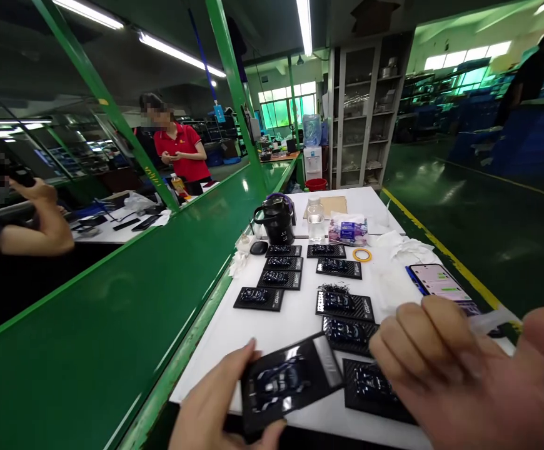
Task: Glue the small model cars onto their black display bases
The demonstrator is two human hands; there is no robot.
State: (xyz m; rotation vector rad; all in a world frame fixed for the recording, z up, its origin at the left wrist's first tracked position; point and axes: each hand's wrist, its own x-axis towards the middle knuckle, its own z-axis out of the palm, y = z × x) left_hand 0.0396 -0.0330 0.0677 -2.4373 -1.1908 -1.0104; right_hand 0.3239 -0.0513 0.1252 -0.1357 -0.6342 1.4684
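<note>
My left hand (220, 406) grips a flat black plate (291, 381) by its left end, thumb below and fingers above. A glossy dark car shape stands raised on the plate, and a silvery label strip crosses its right end. Close to the camera, my right hand (469, 369) is closed with its fingers curled. A whitish translucent strip (492, 320) pokes out between those fingers and the thumb; its kind is unclear. Partly behind the right hand lies another car-shaped plate (370, 384). Several similar plates (347, 331) lie in two columns further up the table.
On the white table (216, 331) are a black jug (279, 222), a clear bottle (316, 222), a yellow tape roll (362, 254), a tissue pack (347, 230), crumpled tissues (413, 247) and a phone (438, 281). A green partition (112, 312) borders the left; co-workers stand beyond it.
</note>
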